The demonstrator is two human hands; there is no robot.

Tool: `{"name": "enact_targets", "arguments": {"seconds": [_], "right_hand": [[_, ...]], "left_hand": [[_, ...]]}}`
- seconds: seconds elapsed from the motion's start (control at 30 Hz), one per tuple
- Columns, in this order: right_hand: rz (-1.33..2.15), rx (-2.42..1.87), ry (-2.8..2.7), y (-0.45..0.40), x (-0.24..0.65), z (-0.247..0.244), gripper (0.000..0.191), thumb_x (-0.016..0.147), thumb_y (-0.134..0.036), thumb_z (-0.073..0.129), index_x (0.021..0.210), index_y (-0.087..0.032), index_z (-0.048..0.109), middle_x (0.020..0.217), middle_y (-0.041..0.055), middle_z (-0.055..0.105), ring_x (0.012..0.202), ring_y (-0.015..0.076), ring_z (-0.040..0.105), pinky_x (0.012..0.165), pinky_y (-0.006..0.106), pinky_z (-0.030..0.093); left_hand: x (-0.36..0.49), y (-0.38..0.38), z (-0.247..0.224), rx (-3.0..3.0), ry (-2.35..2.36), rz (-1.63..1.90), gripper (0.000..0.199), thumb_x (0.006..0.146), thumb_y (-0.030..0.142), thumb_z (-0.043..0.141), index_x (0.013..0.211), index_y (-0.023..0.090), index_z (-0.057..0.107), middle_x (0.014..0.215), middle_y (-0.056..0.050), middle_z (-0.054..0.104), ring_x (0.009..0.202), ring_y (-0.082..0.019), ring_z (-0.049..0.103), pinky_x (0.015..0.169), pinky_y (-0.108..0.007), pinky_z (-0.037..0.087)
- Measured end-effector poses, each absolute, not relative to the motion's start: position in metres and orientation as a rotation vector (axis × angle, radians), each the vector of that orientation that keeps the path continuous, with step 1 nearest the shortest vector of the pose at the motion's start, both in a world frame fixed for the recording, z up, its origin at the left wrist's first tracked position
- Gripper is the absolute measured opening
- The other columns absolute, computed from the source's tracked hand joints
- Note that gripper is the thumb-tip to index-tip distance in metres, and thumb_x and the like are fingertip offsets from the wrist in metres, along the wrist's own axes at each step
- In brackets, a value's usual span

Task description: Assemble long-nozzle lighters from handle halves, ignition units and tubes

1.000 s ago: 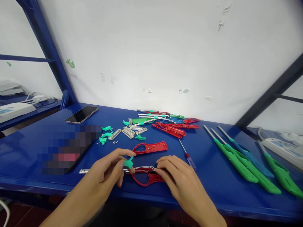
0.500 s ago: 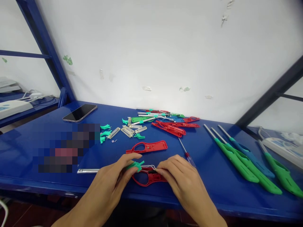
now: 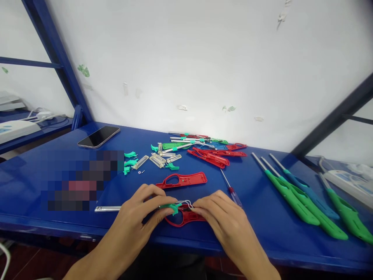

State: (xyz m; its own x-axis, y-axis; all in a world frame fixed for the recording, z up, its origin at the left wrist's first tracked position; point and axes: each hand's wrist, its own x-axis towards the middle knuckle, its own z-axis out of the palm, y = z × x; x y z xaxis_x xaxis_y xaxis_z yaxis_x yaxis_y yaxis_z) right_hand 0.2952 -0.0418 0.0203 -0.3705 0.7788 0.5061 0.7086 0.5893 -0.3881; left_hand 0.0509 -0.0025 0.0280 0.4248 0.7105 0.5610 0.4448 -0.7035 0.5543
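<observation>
A red handle shell (image 3: pixel 185 217) lies near the table's front edge between my hands. My left hand (image 3: pixel 145 212) pinches a teal trigger piece (image 3: pixel 174 208) over the shell's left part; a metal tube (image 3: pixel 107 209) sticks out to the left of that hand. My right hand (image 3: pixel 217 214) is closed at the shell's right end, its fingertips at the end of a looped white wire (image 3: pixel 186 202). What lies beneath those fingers is hidden. Another red shell half (image 3: pixel 189 179) rests just beyond my hands, and a screwdriver (image 3: pixel 232 190) lies to the right of it.
Teal triggers (image 3: pixel 130 163), clear reservoirs (image 3: pixel 157 160) and a pile of red shells (image 3: pixel 210 155) lie farther back. A phone (image 3: pixel 99 137) is at the back left. Several lighters, green (image 3: pixel 291 198) and blue (image 3: pixel 311 194), lie at the right. A blurred patch covers the left.
My left hand has shifted its grip, with its fingers now stretched further over the teal trigger piece. The trigger piece has moved slightly right. My right hand stays almost in place.
</observation>
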Motion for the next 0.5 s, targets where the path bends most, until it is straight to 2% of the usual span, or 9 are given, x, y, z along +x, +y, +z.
{"name": "enact_targets", "arguments": {"seconds": [0.2, 0.33, 0.5], "right_hand": [[0.115, -1.049, -2.068, -0.039, 0.2932, 0.0218, 0.012, 0.107, -0.018, 0.059, 0.102, -0.02, 0.07, 0.097, -0.0009, 0.078, 0.081, 0.0156, 0.063, 0.075, 0.03, 0.049], [0.159, -1.012, -2.03, -0.0381, 0.2921, 0.0241, 0.012, 0.103, -0.011, 0.065, 0.102, -0.02, 0.072, 0.097, -0.0018, 0.078, 0.082, 0.0146, 0.063, 0.075, 0.028, 0.05], [0.233, -1.016, -1.995, -0.0412, 0.2906, 0.0252, 0.011, 0.102, -0.012, 0.067, 0.104, -0.021, 0.072, 0.096, -0.0023, 0.078, 0.081, 0.0137, 0.063, 0.076, 0.026, 0.05]], "left_hand": [[0.0529, -0.0023, 0.0209, 2.443, 0.945, 1.185, 0.014, 0.105, 0.029, 0.065, 0.111, 0.03, 0.078, 0.097, 0.004, 0.075, 0.09, -0.015, 0.064, 0.082, -0.024, 0.054], [0.0544, -0.003, 0.0188, 2.426, 0.929, 1.208, 0.014, 0.104, 0.024, 0.067, 0.113, 0.029, 0.076, 0.099, 0.006, 0.075, 0.092, -0.014, 0.062, 0.083, -0.022, 0.052], [0.0559, -0.0036, 0.0176, 2.452, 0.919, 1.203, 0.015, 0.104, 0.021, 0.067, 0.114, 0.029, 0.074, 0.1, 0.007, 0.074, 0.092, -0.013, 0.059, 0.085, -0.021, 0.05]]}}
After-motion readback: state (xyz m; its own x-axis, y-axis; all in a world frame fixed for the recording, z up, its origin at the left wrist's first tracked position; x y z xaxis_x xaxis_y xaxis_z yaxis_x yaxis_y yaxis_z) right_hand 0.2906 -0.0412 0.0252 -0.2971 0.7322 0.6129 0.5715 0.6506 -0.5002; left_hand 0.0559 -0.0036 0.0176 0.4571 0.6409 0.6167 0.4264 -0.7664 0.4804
